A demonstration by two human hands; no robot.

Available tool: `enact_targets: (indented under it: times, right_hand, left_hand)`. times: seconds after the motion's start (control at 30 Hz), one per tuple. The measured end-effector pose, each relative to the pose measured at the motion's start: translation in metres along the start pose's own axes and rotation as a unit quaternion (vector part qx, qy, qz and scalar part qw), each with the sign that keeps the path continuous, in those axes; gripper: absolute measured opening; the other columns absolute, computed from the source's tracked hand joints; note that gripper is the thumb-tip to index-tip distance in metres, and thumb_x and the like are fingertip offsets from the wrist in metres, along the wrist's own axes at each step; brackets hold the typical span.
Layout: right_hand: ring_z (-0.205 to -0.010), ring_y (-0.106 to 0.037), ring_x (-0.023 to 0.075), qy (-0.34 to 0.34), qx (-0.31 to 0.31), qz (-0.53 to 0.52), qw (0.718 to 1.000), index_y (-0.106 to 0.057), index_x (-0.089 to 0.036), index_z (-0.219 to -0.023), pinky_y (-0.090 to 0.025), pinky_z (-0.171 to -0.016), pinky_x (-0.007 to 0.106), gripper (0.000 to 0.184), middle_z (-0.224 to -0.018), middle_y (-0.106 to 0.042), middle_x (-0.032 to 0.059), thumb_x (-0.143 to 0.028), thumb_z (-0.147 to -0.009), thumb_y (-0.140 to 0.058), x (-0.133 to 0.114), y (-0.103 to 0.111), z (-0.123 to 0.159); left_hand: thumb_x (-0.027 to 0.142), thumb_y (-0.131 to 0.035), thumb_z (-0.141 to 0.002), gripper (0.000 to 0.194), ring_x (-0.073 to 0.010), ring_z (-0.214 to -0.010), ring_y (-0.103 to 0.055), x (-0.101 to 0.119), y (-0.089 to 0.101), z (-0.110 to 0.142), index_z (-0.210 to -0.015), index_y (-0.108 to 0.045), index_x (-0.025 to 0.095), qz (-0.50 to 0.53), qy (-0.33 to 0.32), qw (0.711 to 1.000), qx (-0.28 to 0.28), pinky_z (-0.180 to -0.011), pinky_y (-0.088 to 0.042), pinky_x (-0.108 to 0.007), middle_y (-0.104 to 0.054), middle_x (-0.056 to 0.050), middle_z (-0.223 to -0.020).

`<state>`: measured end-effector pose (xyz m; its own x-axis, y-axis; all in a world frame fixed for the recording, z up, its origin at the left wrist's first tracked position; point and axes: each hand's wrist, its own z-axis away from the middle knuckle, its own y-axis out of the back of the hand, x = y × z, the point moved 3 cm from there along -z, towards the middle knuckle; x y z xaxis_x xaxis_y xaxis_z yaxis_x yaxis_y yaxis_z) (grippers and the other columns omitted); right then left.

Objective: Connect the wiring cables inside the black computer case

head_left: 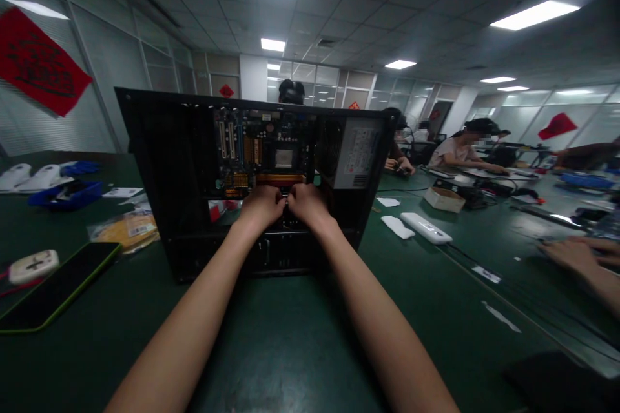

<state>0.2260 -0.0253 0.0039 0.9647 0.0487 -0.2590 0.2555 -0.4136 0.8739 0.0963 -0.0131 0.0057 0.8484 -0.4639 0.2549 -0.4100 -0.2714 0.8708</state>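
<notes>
A black computer case stands upright on the table before me with its side open. Inside, a motherboard carries a square silver-grey processor. A labelled power supply sits at the case's upper right. Both hands reach in at the board's lower edge, just below an orange strip. My left hand has its fingers curled inward, close beside my right hand, which is closed the same way. Whatever the fingertips pinch is hidden behind the knuckles.
On the green table, a phone, a yellow packet and a blue tray lie left. To the right are a white power strip, a small box and another person's hands. Other people sit beyond.
</notes>
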Motion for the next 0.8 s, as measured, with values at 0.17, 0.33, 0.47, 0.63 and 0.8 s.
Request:
enact_targets:
  times: [0.17,0.33,0.47,0.63,0.8]
  right_hand:
    - [-0.091,-0.071,0.0231,0.003,0.000,0.000,1.000,-0.073,-0.016,-0.101,-0.049,-0.075,0.028,0.030,-0.099,-0.074,0.0137,-0.026,-0.096,-0.045,-0.001,0.000,0.000]
    - [-0.092,-0.070,0.0237,0.016,-0.021,0.007,1.000,-0.070,-0.017,-0.103,-0.047,-0.073,0.028,0.027,-0.100,-0.074,0.0135,-0.027,-0.097,-0.045,-0.005,-0.001,0.004]
    - [-0.094,-0.070,0.0247,0.013,-0.041,-0.011,0.999,-0.064,-0.017,-0.114,-0.047,-0.075,0.029,0.029,-0.103,-0.073,0.0142,-0.033,-0.100,-0.045,-0.003,-0.004,0.010]
    - [-0.101,-0.069,0.0237,0.013,-0.061,-0.057,0.996,-0.058,-0.016,-0.122,-0.045,-0.080,0.028,0.032,-0.109,-0.072,0.0143,-0.036,-0.102,-0.045,0.001,-0.007,0.013]
    - [-0.105,-0.067,0.0229,0.008,-0.068,-0.081,0.994,-0.057,-0.015,-0.125,-0.044,-0.083,0.028,0.030,-0.113,-0.071,0.0145,-0.028,-0.101,-0.042,0.005,-0.006,0.013]
  left_hand:
    - [0.032,-0.060,-0.086,0.024,-0.0274,-0.100,-0.065,-0.003,-0.004,0.002,-0.102,-0.070,0.017,-0.037,-0.010,0.999,-0.014,-0.082,-0.050,-0.032,-0.068,-0.013,-0.107]
    - [0.025,-0.057,-0.090,0.021,-0.0252,-0.100,-0.064,-0.002,-0.003,0.006,-0.104,-0.068,0.014,-0.050,-0.021,0.998,-0.022,-0.084,-0.049,-0.031,-0.063,-0.013,-0.111]
    - [0.023,-0.056,-0.091,0.021,-0.0247,-0.099,-0.064,-0.003,-0.002,0.006,-0.103,-0.068,0.012,-0.037,-0.031,0.999,-0.014,-0.085,-0.049,-0.032,-0.060,-0.014,-0.114]
    - [0.022,-0.054,-0.092,0.019,-0.0237,-0.098,-0.064,-0.009,-0.006,0.004,-0.098,-0.068,0.011,-0.010,-0.043,0.999,0.003,-0.086,-0.048,-0.032,-0.062,-0.014,-0.110]
    - [0.023,-0.055,-0.091,0.017,-0.0244,-0.096,-0.064,-0.013,-0.009,0.001,-0.095,-0.067,0.011,0.000,-0.042,0.999,0.006,-0.085,-0.048,-0.032,-0.064,-0.014,-0.104]
